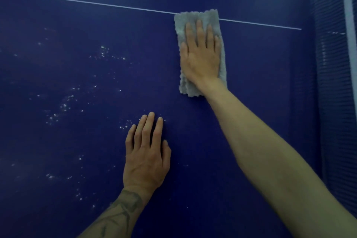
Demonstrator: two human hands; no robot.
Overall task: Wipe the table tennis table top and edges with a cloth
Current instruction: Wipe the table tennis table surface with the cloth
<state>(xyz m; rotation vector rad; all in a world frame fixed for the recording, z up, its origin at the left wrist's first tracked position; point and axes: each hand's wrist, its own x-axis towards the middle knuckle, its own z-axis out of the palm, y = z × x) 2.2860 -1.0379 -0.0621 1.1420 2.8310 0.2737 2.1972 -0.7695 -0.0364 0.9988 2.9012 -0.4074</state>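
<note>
A dark blue worktop [251,87] is seen from above and fills almost the whole view. A grey, nubbly cloth [195,18], folded into a long strip, is laid flat on it in the upper right part of the view. Its far end is laid over a thin white line [96,3] painted across the surface.

The cloth is pressed down by the right hand [201,60], which is laid palm-down on its middle. The fingers [199,31] are held straight and slightly spread, pointing away from the person, and nothing is gripped. The cloth's far end and near end are seen beyond the hand.

The left hand [146,154] is placed flat on the bare surface, nearer the person and to the left of the cloth, well apart from it. Its fingers are held straight and close together, and nothing is held in it. A dark tattoo [123,208] is seen on the left forearm.

Small white specks [63,105] are scattered over the surface to the left of both hands, and a few are found just beside the left fingertips. Along the right edge of the view a blue mesh net [332,83] is seen, topped by a white band [347,15]. The white line is ended just short of the net.
</note>
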